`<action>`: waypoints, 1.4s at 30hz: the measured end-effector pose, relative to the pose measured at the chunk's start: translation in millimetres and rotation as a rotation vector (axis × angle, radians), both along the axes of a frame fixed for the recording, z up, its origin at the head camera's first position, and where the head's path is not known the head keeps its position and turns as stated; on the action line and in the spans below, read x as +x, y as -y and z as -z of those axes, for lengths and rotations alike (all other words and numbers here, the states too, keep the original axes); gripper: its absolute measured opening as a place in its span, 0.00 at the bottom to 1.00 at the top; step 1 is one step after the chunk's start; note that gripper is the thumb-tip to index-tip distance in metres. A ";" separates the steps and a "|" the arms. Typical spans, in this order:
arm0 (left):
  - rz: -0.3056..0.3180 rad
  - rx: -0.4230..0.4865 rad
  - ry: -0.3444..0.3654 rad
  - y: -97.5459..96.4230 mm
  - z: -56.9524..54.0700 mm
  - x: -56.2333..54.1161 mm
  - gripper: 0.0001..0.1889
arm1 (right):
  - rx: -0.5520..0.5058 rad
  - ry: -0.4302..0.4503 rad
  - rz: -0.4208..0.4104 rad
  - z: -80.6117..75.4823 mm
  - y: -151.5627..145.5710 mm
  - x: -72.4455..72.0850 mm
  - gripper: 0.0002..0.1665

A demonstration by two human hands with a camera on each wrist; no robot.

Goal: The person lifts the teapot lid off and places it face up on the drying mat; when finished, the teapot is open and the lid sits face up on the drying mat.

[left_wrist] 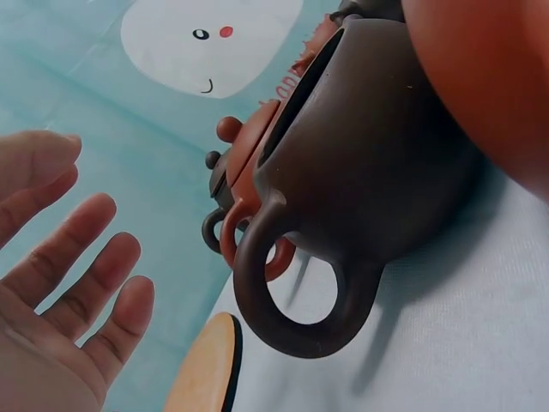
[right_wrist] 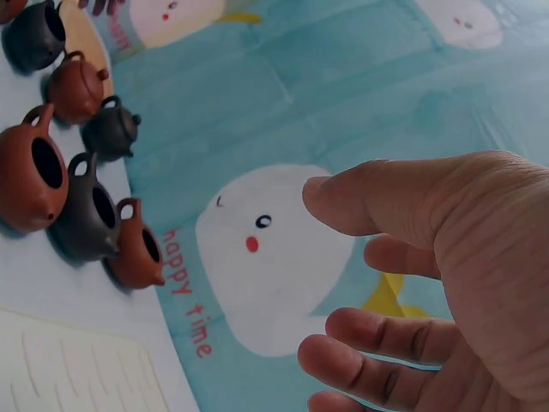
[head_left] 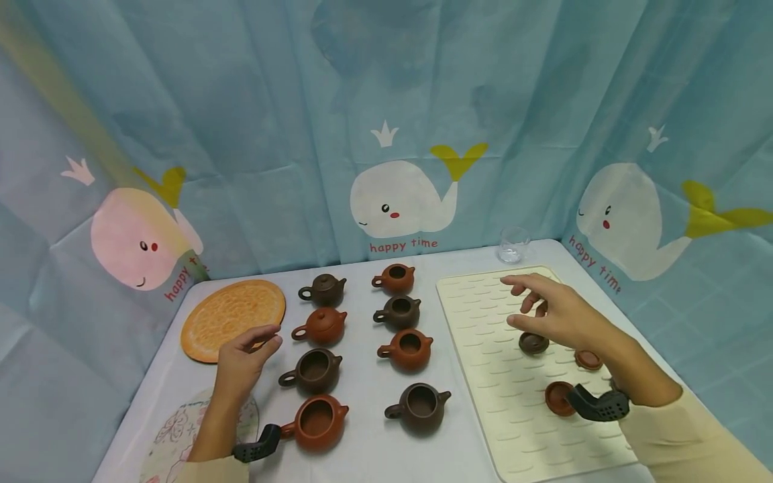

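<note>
My left hand (head_left: 241, 362) hovers beside the left column of small clay teapots, its fingers loosely bent and holding nothing. Nearest to it are an open dark brown teapot (head_left: 306, 389) and a lidded reddish teapot (head_left: 329, 327). A lidded dark teapot (head_left: 326, 291) stands behind, an open reddish one (head_left: 320, 439) in front. My right hand (head_left: 558, 308), also empty, is above the cream mat (head_left: 483, 376) with thumb and fingers apart. Just below it lies a dark lid (head_left: 534, 343); two reddish lids, one (head_left: 588, 360) farther right and another (head_left: 559, 397) nearer, lie there too.
A second column of open teapots, including a dark one (head_left: 423, 422) in front, stands left of the mat. A round pizza-patterned board (head_left: 232, 315) lies back left, a printed round mat (head_left: 163, 436) front left. A clear glass (head_left: 513, 247) stands at the back; curtains (head_left: 266, 168) enclose the table.
</note>
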State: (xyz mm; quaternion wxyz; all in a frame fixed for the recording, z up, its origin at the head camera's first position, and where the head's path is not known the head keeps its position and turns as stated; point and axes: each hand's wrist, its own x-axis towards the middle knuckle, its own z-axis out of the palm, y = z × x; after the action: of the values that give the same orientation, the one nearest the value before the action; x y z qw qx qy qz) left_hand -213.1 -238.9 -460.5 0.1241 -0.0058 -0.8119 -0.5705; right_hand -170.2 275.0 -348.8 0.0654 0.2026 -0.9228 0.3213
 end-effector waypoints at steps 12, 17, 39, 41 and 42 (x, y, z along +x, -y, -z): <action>-0.018 -0.001 0.059 2.4 5.6 -17.5 0.18 | -0.051 -0.032 -0.094 -13.4 29.6 -10.6 0.34; -0.007 0.012 0.053 4.0 6.7 -23.6 0.18 | -0.039 -0.033 -0.118 -17.3 42.9 -16.5 0.35; 0.088 0.054 0.185 10.9 25.2 -55.3 0.22 | -0.042 -0.010 -0.255 -25.1 108.0 -49.5 0.33; 0.099 0.051 0.205 10.6 27.2 -57.9 0.22 | -0.039 0.003 -0.257 -23.6 113.7 -53.5 0.33; 0.104 0.046 0.214 10.4 28.0 -59.2 0.23 | -0.040 0.011 -0.261 -22.7 116.6 -55.7 0.33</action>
State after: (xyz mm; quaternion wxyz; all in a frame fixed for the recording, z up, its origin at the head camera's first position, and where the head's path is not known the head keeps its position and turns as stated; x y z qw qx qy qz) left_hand -272.4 -249.3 -488.4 0.0071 0.0162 -0.8057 -0.5920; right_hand -225.9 158.4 -326.0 0.0220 0.3178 -0.8823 0.3464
